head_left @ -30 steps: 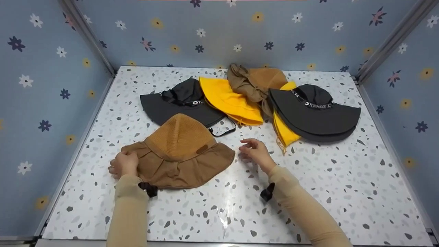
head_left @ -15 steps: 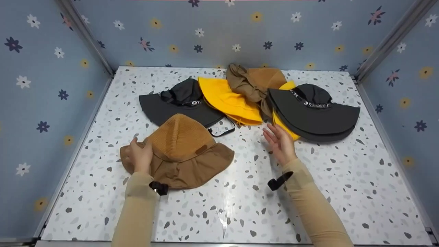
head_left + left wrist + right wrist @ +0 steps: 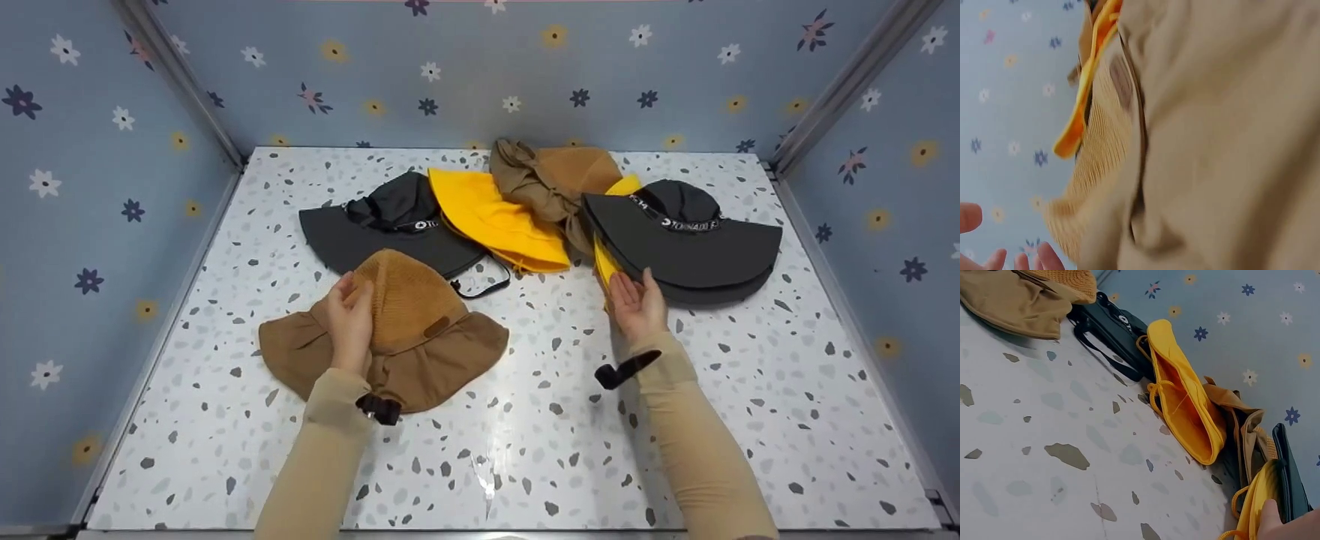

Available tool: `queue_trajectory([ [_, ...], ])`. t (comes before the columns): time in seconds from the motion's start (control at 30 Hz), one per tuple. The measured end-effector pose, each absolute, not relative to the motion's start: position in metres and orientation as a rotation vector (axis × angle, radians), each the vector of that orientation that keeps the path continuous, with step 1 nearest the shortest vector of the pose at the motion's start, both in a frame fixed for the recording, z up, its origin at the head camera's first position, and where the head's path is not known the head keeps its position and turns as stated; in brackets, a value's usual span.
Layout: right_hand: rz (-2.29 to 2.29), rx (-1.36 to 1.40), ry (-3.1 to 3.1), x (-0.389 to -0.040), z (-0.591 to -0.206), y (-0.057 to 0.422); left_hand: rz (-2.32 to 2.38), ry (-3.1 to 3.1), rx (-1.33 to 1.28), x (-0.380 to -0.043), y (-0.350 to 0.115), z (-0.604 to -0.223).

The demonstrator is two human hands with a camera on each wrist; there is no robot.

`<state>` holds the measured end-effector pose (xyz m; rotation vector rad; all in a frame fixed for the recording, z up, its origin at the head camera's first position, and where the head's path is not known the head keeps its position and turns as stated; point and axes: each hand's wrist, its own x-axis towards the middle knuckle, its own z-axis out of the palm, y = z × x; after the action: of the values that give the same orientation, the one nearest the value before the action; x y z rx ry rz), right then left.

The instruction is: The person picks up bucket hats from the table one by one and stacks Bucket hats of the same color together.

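Observation:
A brown sun hat (image 3: 420, 375) with a knitted tan crown and wide pleated cloth brim lies at front left. My left hand (image 3: 351, 322) is over its crown, with the thumb and fingertips parted in the left wrist view. To the right, my right hand (image 3: 637, 309) is palm up at the front edge of a black wide-brimmed hat (image 3: 697, 259). Its fingers are fairly straight beside a yellow hat (image 3: 604, 262) mostly hidden under the black one. In the right wrist view a digit (image 3: 1269, 517) overlaps the yellow cloth.
Behind are another black hat (image 3: 390, 240) with a loose chin strap (image 3: 487, 291), a yellow hat (image 3: 502, 217), and a second brown hat (image 3: 577, 169) against the flowered back wall (image 3: 480, 75). Flowered side panels flank the speckled white table (image 3: 525, 450).
My left hand has moved from the brown hat's left brim rightward over its crown. My right hand has moved right and away from me, reaching the black hat's edge. The hats stay put.

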<state>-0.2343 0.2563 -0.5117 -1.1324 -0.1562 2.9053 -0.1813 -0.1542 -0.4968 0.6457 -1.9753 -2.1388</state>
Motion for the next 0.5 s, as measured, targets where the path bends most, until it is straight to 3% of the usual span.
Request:
queue_trajectory([
  [0.5, 2.849, -1.179, -0.282, -0.245, -0.514, 0.272, -2.417, -1.779, 0.563, -0.184, -0.100, -0.477],
])
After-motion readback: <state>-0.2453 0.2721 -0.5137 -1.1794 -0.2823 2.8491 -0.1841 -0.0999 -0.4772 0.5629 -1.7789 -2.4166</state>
